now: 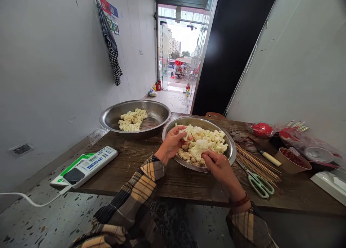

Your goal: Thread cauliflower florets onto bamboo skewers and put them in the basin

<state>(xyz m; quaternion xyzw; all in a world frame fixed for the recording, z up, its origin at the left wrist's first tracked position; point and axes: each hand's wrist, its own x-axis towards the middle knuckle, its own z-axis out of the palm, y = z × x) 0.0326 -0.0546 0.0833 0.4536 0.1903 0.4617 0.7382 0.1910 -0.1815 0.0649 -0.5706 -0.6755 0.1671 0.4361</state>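
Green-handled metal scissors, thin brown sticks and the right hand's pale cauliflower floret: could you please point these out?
Green-handled metal scissors (252, 175): head view, base of handles.
Thin brown sticks (256, 164): head view, middle of bundle.
Pale cauliflower floret (200, 147): head view, its crown.

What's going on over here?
A person is handling cauliflower bare-handed over a metal bowl. The right hand pinches a floret; the left hand is close by, its exact grip hard to make out. More cauliflower sits in a second basin, and thin sticks and scissors lie to the right.
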